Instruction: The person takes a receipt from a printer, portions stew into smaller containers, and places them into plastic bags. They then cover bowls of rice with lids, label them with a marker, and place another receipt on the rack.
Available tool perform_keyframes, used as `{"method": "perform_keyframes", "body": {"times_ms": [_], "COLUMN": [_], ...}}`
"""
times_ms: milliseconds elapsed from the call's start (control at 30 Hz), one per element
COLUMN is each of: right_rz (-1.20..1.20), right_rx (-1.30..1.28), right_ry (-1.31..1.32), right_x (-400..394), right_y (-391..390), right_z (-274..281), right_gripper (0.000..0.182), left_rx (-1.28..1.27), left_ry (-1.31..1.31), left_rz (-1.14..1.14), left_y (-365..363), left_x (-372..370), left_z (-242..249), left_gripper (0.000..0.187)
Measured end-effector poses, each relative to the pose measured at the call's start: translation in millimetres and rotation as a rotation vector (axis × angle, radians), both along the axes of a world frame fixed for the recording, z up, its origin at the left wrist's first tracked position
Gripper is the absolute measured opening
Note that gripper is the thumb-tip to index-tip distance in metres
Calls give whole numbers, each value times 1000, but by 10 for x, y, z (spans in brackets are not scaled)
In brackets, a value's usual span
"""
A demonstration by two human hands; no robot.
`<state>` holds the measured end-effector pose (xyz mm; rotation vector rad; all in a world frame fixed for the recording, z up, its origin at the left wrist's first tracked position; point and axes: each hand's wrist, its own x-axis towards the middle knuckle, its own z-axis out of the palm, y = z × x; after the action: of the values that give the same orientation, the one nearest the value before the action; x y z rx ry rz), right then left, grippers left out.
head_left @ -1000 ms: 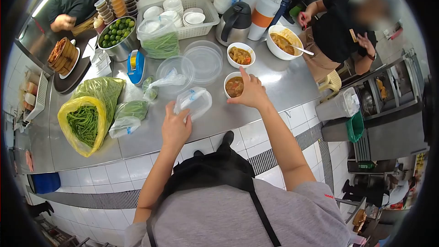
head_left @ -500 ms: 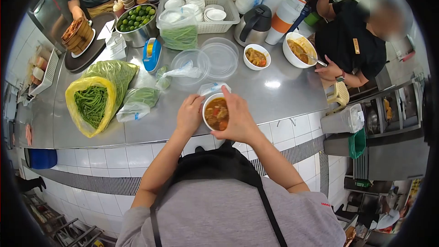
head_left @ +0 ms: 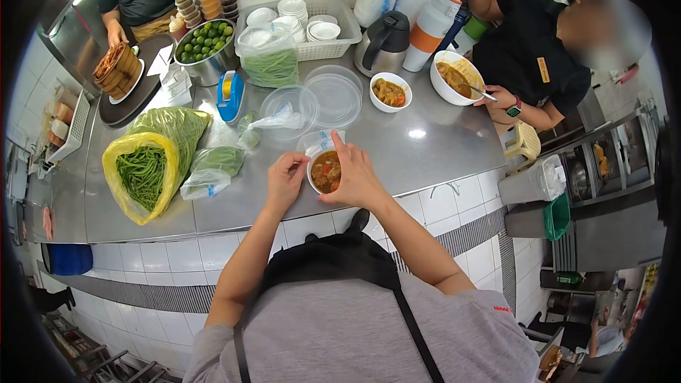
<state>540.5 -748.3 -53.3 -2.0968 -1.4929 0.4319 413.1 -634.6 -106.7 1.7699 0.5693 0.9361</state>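
Right hand (head_left: 358, 177) was wrapped around the right side of the small bowl of stew (head_left: 325, 172), thumb over the far rim, so the bowl was gripped. Left hand (head_left: 285, 179) was set against the bowl's left side, fingers curled at the rim; a real grip there could not be confirmed. Bowl was held between both hands at the near edge of the steel table (head_left: 425, 149), roughly upright, the right hand the closer one. A clear plastic bag (head_left: 319, 140) was seen just behind the bowl, touching or nearly so. Further out: empty clear containers (head_left: 333, 96), a second bowl of curry (head_left: 390, 91), a yellow bag of green beans (head_left: 142, 170), and a co-worker's hand (head_left: 496, 96) at a large bowl (head_left: 454, 74).
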Motion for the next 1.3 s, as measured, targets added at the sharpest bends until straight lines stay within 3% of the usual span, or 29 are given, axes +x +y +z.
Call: {"method": "perform_keyframes", "body": {"times_ms": [33, 100, 233, 300, 367, 467, 533, 633, 733, 800, 867, 933, 1067, 1133, 1167, 1233, 1300], "right_rz": [-12, -69, -227, -243, -259, -81, 240, 318, 191, 112, 31, -160, -224, -150, -152, 146, 241], "right_rx": [10, 38, 91, 133, 170, 115, 123, 107, 154, 226, 294, 328, 336, 312, 314, 334, 236], "right_ry": [-43, -58, -86, -37, 9, -126, 36, 150, 129, 100, 78, 164, 235, 810, 808, 325, 330], "right_x": [-9, -14, -45, -70, -58, 139, 402, 517, 397, 288, 151, 42, -115, -167, -184, -185, -122], "right_y": [8, 53, 114, 145, 112, -3, -29, 49, 59, 88, 106, 151, 87, -41, -126, -268, -360], "right_z": [-2, -51, -99, -130, -136, -94, -99, -135, -179, -220, -293, -332, -291, -357, -360, -257, 83], "right_gripper": [117, 116, 116, 116, 116, 115, 112, 106, 99, 98, 97, 96, 89, 74, 74, 55, 48], "left_rx": [-3, 415, 235, -160, -156, -108, -76, -162, -285, -174, -130, -128, -7, 141, 143, 170, 309], "left_ry": [1, 89, 15, -109, -157, -147, -89, 11, 154, 211, 214, 224, 355, 229, 227, 235, 249], "left_rz": [-5, 57, -7, 77, 110, 143, 144, 150, 206, 247, 209, 147, 86, 16, 14, -63, -102], "left_y": [-29, -108, -287, -386, -427, -466, -476, -441, -393, -438, -516, -545, -528, -553, -550, -519, -490], "left_x": [-13, -55, -83, -62, -40, -79, -91, -68, -45, -37, -54, -54, -72, -75, -76, -84, -103], "left_z": [39, 106, -31, -53, -118, -86, -87, -147, -114, -73, -132, -134, -32, -4, -20, -58, -47], "left_gripper": [14, 6, 10, 24, 28, 35, 38, 34, 21, 10, 10, 11, 16, 24, 24, 27, 27]}}
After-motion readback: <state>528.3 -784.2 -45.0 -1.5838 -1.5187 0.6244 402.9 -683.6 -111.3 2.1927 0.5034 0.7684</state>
